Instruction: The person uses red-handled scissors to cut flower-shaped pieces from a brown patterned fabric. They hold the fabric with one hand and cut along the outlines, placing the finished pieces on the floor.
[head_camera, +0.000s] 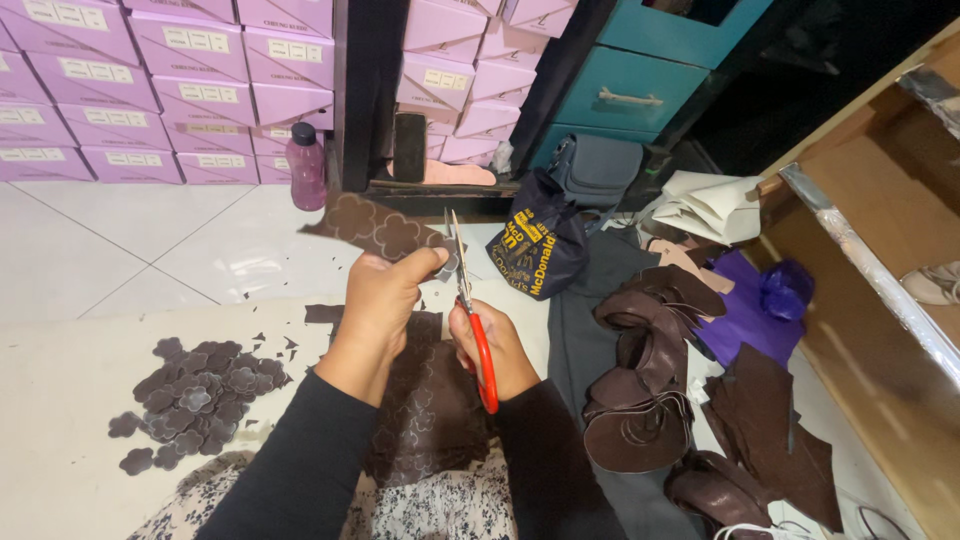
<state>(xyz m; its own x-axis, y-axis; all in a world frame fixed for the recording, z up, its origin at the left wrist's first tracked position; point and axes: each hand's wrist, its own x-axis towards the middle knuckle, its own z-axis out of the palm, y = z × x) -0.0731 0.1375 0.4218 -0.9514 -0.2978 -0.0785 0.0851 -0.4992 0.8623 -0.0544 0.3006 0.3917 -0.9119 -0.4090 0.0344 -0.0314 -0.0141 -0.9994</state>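
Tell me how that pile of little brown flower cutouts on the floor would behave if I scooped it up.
The flower cutouts look thin and flat, so probably light and floppy. They lie loose and overlapping, with strays at the edges, so a scoop would likely scatter or drop some. The brown sheet stays fairly flat in the left hand, suggesting slight stiffness.

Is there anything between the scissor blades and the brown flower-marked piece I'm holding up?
Nothing visible. The scissors in the right hand meet the edge of the brown flower-marked piece, which the left hand holds up by its lower right corner.

Stacked lilac boxes (190, 80) with pale labels (205, 38) line the back wall.
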